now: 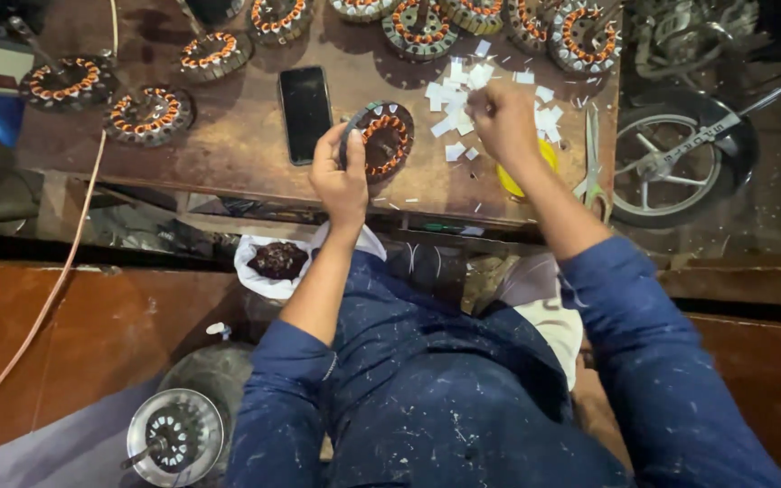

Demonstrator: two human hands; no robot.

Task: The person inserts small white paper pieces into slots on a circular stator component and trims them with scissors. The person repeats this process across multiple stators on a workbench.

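Observation:
My left hand grips a round motor stator with copper windings, tilted up on its edge over the brown workbench. My right hand is closed above a scatter of small white paper slips, its fingers pinched together on one of them. A black phone lies flat just left of the held stator. A yellow round object shows beneath my right wrist.
Several more wound stators line the bench's far edge and left side. Scissors lie at the right edge. A motorcycle wheel stands to the right. A white bag of dark material and a metal motor housing sit below.

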